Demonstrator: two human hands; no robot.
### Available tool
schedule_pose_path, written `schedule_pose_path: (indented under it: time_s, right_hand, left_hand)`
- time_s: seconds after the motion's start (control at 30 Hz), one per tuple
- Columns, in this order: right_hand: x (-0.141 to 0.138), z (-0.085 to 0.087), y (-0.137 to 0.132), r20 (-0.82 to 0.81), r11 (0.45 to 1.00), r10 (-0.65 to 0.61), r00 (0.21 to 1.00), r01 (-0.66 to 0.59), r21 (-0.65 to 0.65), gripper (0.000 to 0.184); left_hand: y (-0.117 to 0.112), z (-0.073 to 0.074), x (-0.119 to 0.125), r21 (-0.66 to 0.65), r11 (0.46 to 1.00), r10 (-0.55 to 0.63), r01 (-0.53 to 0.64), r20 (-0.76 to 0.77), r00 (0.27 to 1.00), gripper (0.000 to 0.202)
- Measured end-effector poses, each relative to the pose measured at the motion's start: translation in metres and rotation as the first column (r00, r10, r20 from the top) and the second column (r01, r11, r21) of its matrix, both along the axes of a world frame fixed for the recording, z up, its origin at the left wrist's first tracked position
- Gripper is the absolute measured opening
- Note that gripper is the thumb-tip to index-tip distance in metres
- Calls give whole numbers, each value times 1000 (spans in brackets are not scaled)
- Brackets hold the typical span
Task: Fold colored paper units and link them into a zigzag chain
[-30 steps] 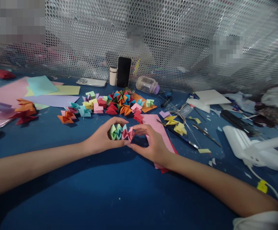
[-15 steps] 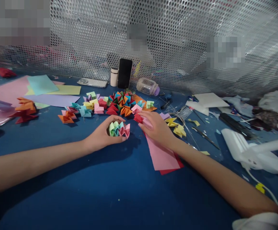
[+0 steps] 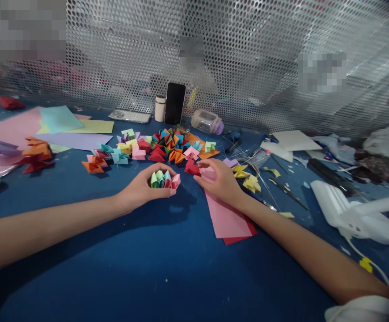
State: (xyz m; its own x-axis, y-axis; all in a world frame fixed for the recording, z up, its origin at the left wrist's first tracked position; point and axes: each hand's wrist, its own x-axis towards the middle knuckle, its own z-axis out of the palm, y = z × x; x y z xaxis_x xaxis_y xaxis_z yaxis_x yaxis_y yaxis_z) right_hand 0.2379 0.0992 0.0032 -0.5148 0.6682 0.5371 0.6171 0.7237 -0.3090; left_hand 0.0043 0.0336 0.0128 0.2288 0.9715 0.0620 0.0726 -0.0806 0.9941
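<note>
My left hand (image 3: 145,185) is curled around a small cluster of folded paper pieces (image 3: 164,180) in green, light blue and pink, held just over the table. To the right, my right hand (image 3: 219,181) hovers over a stack of pink paper sheets (image 3: 226,217), with a red sheet (image 3: 238,240) showing beneath. Its thumb and index finger are apart, their tips close to a red folded paper piece (image 3: 192,167). A light pink paper surface (image 3: 208,173) shows in the gap between them; whether the fingers touch it is unclear.
Behind my hands lies a pile of colourful folded paper units (image 3: 167,145). Yellow folded pieces (image 3: 251,182), scissors (image 3: 288,193) and a white device with a cord (image 3: 352,217) lie right. A phone (image 3: 175,103) and a jar (image 3: 206,121) stand near the perforated metal panel (image 3: 130,58). Coloured sheets (image 3: 77,140) lie left.
My right hand has drawn back slightly from the pile, its thumb and index finger now further apart. My left hand has shifted slightly left with its paper cluster.
</note>
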Motion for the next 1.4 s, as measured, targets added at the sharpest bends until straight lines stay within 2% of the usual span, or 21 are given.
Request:
schedule_pose_path:
  time_s: [0.07, 0.17, 0.23, 0.3, 0.37, 0.43, 0.5, 0.57, 0.67, 0.77, 0.83, 0.93, 1.0, 1.23, 1.4]
  right_hand:
    - [-2, -2, 2, 24, 1000, -4, 1000, 4, -1, 33]
    - [-4, -4, 4, 33, 1000, -11, 999, 10, 29, 23]
    - [-4, -1, 3, -4, 996, -2, 1000, 2, 89, 14]
    - [-3, 5, 0, -16, 987, 19, 1000, -16, 159, 13]
    - [-2, 12, -6, 58, 974, 50, 997, -62, 217, 15]
    - [-1, 18, -12, 199, 959, 95, 975, -143, 244, 16]
    - [0, 22, -18, 328, 949, 148, 933, -227, 218, 18]
    - [0, 25, -21, 384, 949, 197, 902, -274, 155, 22]
    - [0, 30, -23, 334, 958, 238, 912, -277, 75, 34]
    - [1, 33, -21, 230, 972, 213, 950, -229, 47, 46]
    - [2, 32, -19, 217, 973, 222, 951, -230, 13, 50]
    - [5, 27, -16, 262, 964, 267, 928, -257, -71, 48]
    - [6, 23, -14, 267, 968, 249, 931, -230, -101, 46]
    - [3, 22, -18, 179, 982, 182, 967, -170, -81, 44]
    - [2, 21, -19, 251, 971, 219, 943, -185, -153, 44]
  left_hand:
    - [0, 0, -1, 7, 1000, -12, 12, -8, 1000, 33]
    - [1, -2, -2, -11, 1000, -23, 24, 11, 1000, 33]
    - [2, -3, -2, -30, 999, -37, 39, 64, 997, 30]
    - [2, -4, -2, -45, 997, -50, 56, 126, 991, 29]
    - [2, -4, -1, -46, 997, -49, 57, 150, 987, 29]
    - [2, -4, -1, -34, 999, -35, 39, 117, 993, 31]
    - [2, -3, 0, -11, 1000, -11, 12, 77, 997, 33]
    - [3, -3, 0, -11, 1000, -3, 4, 77, 997, 35]
    - [3, -3, -2, -43, 998, -32, 37, 117, 993, 31]
    - [3, -3, -3, -70, 995, -63, 72, 122, 991, 22]
    - [2, -2, -3, -86, 994, -64, 74, 115, 991, 19]
    - [2, 0, -2, -107, 992, -48, 60, 118, 992, 18]
    - [1, 0, -2, -116, 991, -49, 65, 137, 989, 18]
    - [1, -1, -3, -118, 988, -74, 104, 229, 971, 24]
    - [1, -2, -3, -139, 986, -58, 90, 224, 973, 22]
